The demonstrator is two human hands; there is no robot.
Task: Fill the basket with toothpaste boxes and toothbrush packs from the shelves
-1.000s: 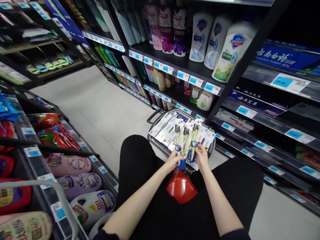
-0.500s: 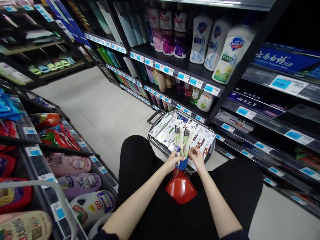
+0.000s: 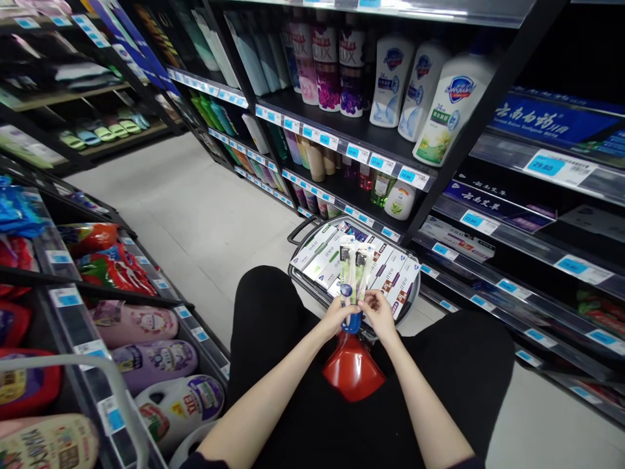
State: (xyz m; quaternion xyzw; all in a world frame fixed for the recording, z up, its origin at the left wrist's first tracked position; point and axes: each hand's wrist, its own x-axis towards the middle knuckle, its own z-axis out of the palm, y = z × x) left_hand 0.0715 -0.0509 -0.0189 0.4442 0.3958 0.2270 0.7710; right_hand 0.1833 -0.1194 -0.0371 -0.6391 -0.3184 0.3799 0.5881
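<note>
Two toothbrush packs (image 3: 361,270), clear with white and pale green, stand side by side between my hands, dark bristle heads at the top. My left hand (image 3: 336,315) is closed around the lower part of the packs, its thumb in front. Fingers of my right hand (image 3: 379,315) pinch the lower right edge of the same packs. A blue part (image 3: 350,324) shows just beneath the hands; what it belongs to is unclear. Behind the packs, several toothpaste boxes (image 3: 400,277) lie in rows in a dark basket (image 3: 295,273).
Between my black-trousered legs is a glossy red object (image 3: 352,371). Shelves of body wash bottles (image 3: 454,111) and toothpaste boxes (image 3: 556,124) rise ahead and to the right. Detergent bottles (image 3: 180,404) line the left shelf. Pale floor (image 3: 195,208) runs between the shelves.
The right-hand pack has shifted slightly left, closer to the other one. My right hand has moved a little left with it and its fingers now press against the pack's edge.
</note>
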